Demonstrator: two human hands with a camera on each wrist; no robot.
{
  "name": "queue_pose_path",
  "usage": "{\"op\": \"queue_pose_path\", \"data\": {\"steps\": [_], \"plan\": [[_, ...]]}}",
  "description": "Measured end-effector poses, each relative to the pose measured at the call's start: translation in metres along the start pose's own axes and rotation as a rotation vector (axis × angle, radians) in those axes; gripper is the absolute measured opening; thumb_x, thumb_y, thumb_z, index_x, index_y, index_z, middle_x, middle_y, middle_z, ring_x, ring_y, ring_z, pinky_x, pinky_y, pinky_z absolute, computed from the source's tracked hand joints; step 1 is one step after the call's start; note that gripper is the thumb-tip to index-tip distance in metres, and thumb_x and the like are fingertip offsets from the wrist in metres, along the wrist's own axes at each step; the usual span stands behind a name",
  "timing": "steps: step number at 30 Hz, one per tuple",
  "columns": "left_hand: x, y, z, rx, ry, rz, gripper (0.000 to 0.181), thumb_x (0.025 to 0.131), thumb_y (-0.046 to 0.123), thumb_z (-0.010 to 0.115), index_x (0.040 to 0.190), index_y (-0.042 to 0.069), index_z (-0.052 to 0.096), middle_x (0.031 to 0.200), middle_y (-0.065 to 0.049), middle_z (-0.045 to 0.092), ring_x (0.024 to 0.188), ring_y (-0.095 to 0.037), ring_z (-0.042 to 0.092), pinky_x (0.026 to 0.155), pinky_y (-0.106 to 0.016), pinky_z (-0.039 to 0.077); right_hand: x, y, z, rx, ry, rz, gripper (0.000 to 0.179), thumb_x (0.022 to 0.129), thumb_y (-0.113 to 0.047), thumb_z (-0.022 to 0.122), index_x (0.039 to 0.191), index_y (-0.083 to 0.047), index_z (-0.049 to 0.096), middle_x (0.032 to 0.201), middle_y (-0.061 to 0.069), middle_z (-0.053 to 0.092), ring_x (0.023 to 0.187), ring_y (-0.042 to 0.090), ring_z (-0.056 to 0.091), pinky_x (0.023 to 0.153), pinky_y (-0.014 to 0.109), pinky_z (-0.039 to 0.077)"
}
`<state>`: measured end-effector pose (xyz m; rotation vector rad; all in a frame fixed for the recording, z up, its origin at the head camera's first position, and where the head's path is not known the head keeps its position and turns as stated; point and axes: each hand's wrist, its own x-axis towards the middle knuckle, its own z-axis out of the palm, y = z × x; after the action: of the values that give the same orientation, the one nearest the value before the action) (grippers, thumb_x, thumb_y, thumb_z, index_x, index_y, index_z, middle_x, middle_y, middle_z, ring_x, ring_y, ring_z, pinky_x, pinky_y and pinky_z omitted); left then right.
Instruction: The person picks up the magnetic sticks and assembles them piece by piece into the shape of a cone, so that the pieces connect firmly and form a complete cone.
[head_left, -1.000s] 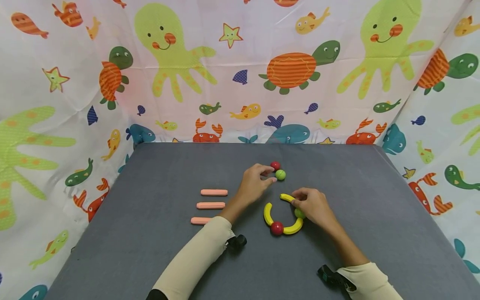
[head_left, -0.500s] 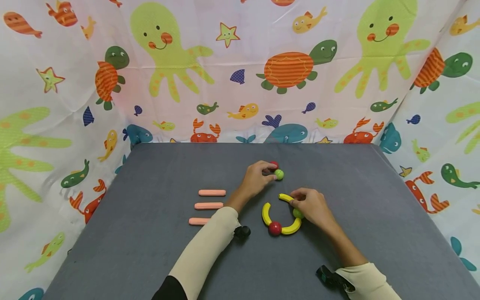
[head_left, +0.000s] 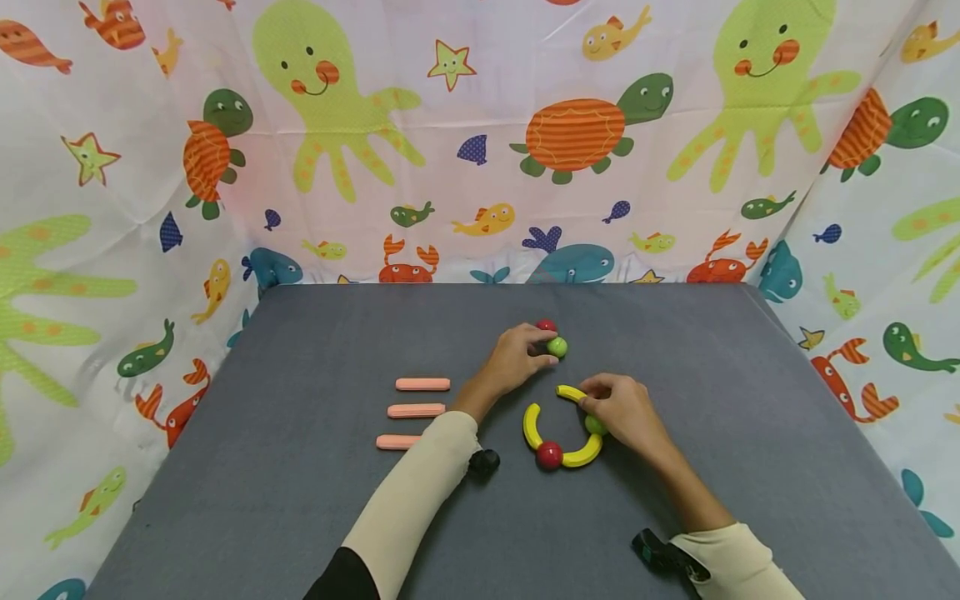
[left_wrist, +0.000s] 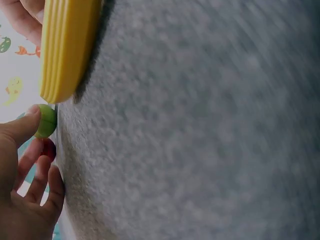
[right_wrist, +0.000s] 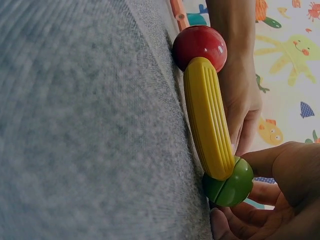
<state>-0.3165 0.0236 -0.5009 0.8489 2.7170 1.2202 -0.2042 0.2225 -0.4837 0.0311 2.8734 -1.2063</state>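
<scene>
My left hand (head_left: 510, 362) reaches to the far middle of the table and pinches a green ball (head_left: 557, 347) between thumb and index finger. A red ball (head_left: 546, 324) sits right behind it, partly covered by the fingers. Nearer me, my right hand (head_left: 626, 408) pinches a curved yellow piece (head_left: 570, 392). Below that hand is another green ball (head_left: 596, 425), joined to a lower yellow curve (right_wrist: 207, 117). A second red ball (right_wrist: 200, 48) connects this curve to the left yellow curve (head_left: 532, 427), so the pieces form a ring with a gap at its upper left.
Three salmon-coloured straight sticks lie in a column left of the ring: a far stick (head_left: 422, 384), a middle stick (head_left: 416, 411) and a near stick (head_left: 396, 442) partly behind the left sleeve. Behind the grey table (head_left: 300, 517) hangs a sea-animal print curtain (head_left: 495, 92).
My left hand has moved slightly right and its thumb and index finger have come onto the green ball. My right hand keeps its place at the yellow curve. The head view has shifted slightly.
</scene>
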Motion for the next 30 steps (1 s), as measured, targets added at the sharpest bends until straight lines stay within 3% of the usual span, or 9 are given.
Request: {"op": "queue_pose_path", "data": {"steps": [8, 14, 21, 30], "plan": [[0.002, 0.003, 0.004, 0.04, 0.016, -0.027, 0.033, 0.096, 0.031, 0.082, 0.126, 0.017, 0.074, 0.126, -0.004, 0.066, 0.1, -0.016, 0.061, 0.088, -0.029, 0.053, 0.0, 0.0, 0.0, -0.007, 0.015, -0.01, 0.019, 0.094, -0.014, 0.075, 0.111, -0.005, 0.08, 0.098, 0.006, 0.077, 0.085, 0.019, 0.065, 0.073, 0.033, 0.051], [0.002, 0.006, 0.005, 0.053, -0.027, -0.024, 0.039, 0.098, 0.031, 0.079, 0.134, 0.018, 0.073, 0.129, 0.002, 0.07, 0.102, -0.014, 0.062, 0.09, -0.031, 0.053, -0.001, -0.001, 0.0, -0.005, 0.007, 0.002, 0.02, 0.094, -0.014, 0.075, 0.111, -0.005, 0.08, 0.098, 0.006, 0.077, 0.085, 0.02, 0.065, 0.072, 0.033, 0.051], [-0.002, 0.01, 0.001, 0.08, -0.085, -0.022, 0.042, 0.097, 0.028, 0.08, 0.137, 0.016, 0.073, 0.126, -0.004, 0.067, 0.102, -0.017, 0.061, 0.088, -0.029, 0.053, 0.001, -0.003, 0.0, -0.008, -0.006, 0.002, 0.02, 0.095, -0.015, 0.077, 0.111, -0.003, 0.079, 0.098, 0.008, 0.077, 0.084, 0.02, 0.064, 0.072, 0.032, 0.051], [-0.008, 0.009, -0.001, 0.017, -0.076, -0.032, 0.041, 0.098, 0.024, 0.079, 0.137, 0.013, 0.071, 0.127, -0.004, 0.071, 0.105, -0.015, 0.067, 0.092, -0.029, 0.055, 0.004, -0.006, 0.002, -0.029, -0.014, -0.003, 0.024, 0.093, -0.018, 0.08, 0.111, -0.002, 0.08, 0.095, 0.008, 0.074, 0.084, 0.022, 0.062, 0.069, 0.029, 0.05]]}}
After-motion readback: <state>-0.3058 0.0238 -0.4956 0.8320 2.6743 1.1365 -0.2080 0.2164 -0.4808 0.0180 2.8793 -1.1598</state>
